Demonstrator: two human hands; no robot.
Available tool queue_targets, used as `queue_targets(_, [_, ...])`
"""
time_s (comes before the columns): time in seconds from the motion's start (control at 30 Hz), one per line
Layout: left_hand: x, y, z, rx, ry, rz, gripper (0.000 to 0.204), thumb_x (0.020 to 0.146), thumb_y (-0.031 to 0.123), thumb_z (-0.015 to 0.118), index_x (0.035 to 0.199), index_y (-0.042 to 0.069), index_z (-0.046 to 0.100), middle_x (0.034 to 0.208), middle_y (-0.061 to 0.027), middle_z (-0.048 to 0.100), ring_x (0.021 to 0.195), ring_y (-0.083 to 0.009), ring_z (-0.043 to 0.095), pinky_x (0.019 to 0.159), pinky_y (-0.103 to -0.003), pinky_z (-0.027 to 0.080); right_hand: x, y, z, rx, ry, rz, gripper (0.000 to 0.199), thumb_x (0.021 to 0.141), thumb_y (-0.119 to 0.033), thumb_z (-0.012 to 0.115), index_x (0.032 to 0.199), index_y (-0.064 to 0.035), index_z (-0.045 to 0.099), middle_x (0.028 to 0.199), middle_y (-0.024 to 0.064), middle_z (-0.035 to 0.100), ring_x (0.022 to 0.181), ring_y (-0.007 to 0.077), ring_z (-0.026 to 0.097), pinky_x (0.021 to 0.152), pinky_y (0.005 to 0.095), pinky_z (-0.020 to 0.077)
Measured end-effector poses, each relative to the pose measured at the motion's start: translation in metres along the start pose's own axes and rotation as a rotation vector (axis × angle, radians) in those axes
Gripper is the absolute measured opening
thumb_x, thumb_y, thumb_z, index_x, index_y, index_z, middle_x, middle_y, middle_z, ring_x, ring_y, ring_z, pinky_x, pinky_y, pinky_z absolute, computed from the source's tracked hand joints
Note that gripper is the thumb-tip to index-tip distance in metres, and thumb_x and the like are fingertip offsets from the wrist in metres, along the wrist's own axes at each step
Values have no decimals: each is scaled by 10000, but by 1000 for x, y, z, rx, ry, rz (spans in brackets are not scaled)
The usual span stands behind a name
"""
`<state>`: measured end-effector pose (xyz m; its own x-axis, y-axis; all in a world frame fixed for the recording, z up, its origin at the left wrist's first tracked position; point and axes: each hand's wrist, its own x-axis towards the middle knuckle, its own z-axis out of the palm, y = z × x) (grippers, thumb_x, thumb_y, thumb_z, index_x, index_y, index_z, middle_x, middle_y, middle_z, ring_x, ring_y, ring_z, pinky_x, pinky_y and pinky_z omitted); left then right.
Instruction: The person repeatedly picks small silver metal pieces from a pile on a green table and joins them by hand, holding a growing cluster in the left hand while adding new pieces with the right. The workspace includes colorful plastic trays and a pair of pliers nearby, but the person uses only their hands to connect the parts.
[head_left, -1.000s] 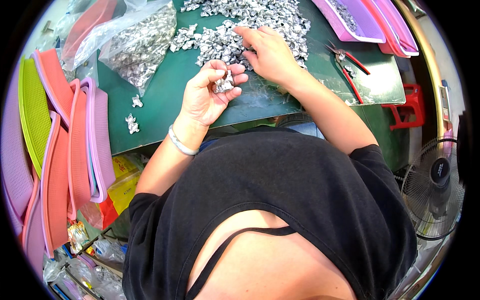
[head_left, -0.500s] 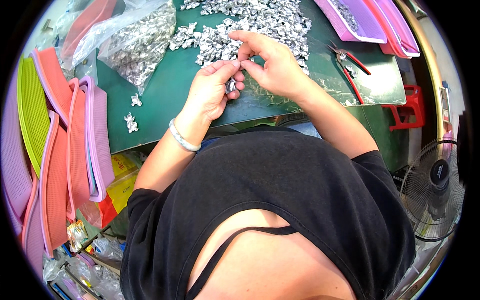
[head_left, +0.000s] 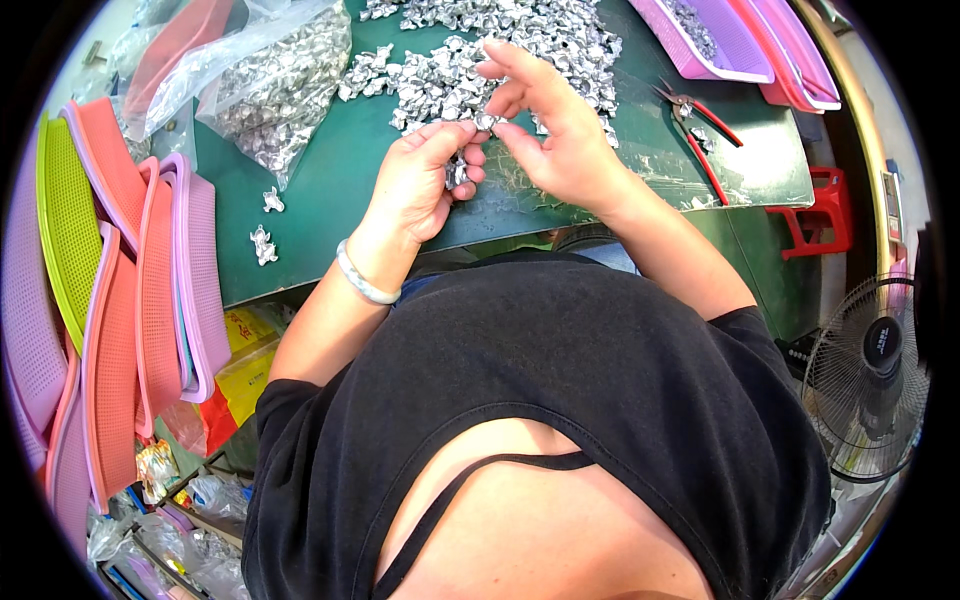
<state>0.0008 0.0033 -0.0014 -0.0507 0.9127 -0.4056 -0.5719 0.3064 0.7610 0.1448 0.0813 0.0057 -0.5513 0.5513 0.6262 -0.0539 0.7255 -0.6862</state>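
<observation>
Left hand curled, its thumb and fingers pinching a small silver metal piece at the fingertips; a pale bracelet circles the wrist. Right hand just beside it on the right, thumb and forefinger closed on a second silver piece, remaining fingers spread and raised. The two hands nearly touch above the near part of the green table mat. The exact shape of the held pieces is hard to make out; they appear to be small folded or stamped metal parts.

Beyond the hands, on the far side, lies a loose heap of like silver pieces, its far edge cut off by the frame. To the far left, a clear plastic bag holds more of them, its contents blurred behind the film. Two stray pieces lie on the mat at near left.

At right, red-handled pliers rest on a clear plastic sheet. Pink and purple trays sit at far right, partly cut off. A stack of pink, orange and yellow-green mesh trays leans at the left edge. A red stool and an electric fan stand on the right, below table level. The person's black shirt hides the near table edge.
</observation>
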Motion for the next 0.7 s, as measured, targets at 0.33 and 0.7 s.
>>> queue_targets(0.33, [-3,3,1,-34,8,-59,204,854,181,506,871,-13,568,663,-14,519,575,-99,478,437,-192,346,-7,3,-9,15,-98,210,470,748,-1,579,1193,-82,450,808,65,604,724,161,593,669,268,474])
queue_targets(0.7, [-5,4,2,-42,17,-76,209,855,184,510,863,-18,560,667,-29,521,565,-103,484,419,-189,337,-7,0,-8,23,-99,202,445,759,6,570,1183,-65,454,750,57,601,688,145,589,649,258,469])
